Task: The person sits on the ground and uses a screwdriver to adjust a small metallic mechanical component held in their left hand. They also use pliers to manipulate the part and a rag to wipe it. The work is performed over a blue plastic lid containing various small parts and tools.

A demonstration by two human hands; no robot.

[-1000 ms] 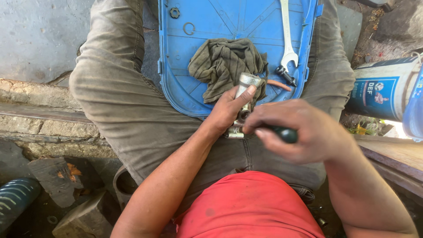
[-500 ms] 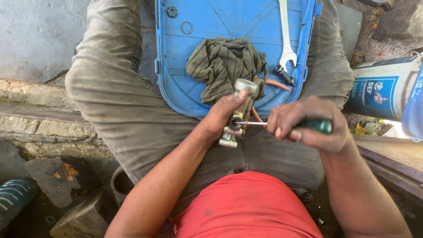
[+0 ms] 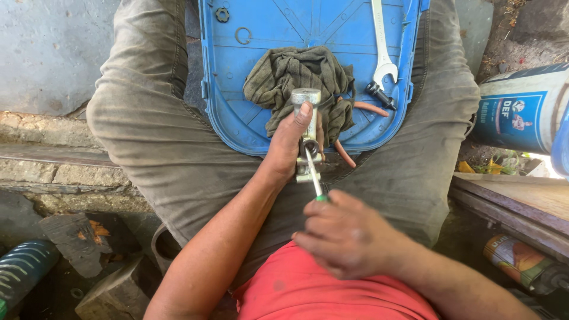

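Observation:
My left hand (image 3: pixel 290 142) grips a small metal cylinder part (image 3: pixel 306 101), held upright over my lap. My right hand (image 3: pixel 344 234) is closed around a green-handled screwdriver (image 3: pixel 314 181); its thin shaft points up into an opening low on the metal part. Behind the hands, a crumpled olive rag (image 3: pixel 296 77) lies on a blue plastic lid (image 3: pixel 237 106) that rests across my knees. The screwdriver's handle is mostly hidden inside my fist.
On the blue lid lie a silver open-ended wrench (image 3: pixel 381 41), a small black fitting (image 3: pixel 379 95), an orange hose piece (image 3: pixel 367 109), a nut (image 3: pixel 222 14) and a ring (image 3: pixel 242 36). A blue-and-white container (image 3: pixel 521 109) stands right; stone blocks (image 3: pixel 77 249) lie lower left.
My right hand has swung from the right side down to below the metal part, and the screwdriver shaft now points upward into it. The left hand has turned the part more upright.

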